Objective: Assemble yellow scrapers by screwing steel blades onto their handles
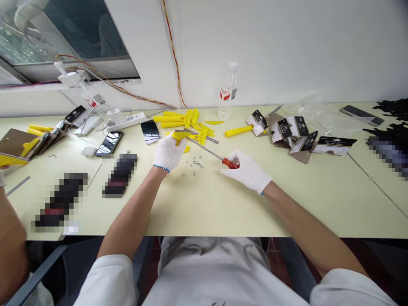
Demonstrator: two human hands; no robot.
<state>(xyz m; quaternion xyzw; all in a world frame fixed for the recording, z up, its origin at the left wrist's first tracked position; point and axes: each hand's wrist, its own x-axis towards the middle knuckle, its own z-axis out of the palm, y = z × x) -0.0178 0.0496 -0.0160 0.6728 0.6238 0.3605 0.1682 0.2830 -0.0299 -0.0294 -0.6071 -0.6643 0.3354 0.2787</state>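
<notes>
Head view, and it's screwdriver work in hand, I'd judge, tightening or loosening I can't tell! At nine o'clock the gloved left hand (168,154) pinches a yellow scraper head (181,135); at four, the gloved right hand (247,171) wraps its fingers round a red-handled screwdriver (228,162), shaft pointing to ten. Touching the yellow piece or just short? Too fine to call. This move seems to want the tip seated squarely and that left pinch steady. Loose metal fasteners (196,163) lie just off centre, towards seven; more yellow parts (174,119) pile up at eleven. Hidden: the left fingertips, largely. Two pixelated objects (120,175) at eight defy naming, and a neighbour's arm (11,238) is cut off beyond them.
</notes>
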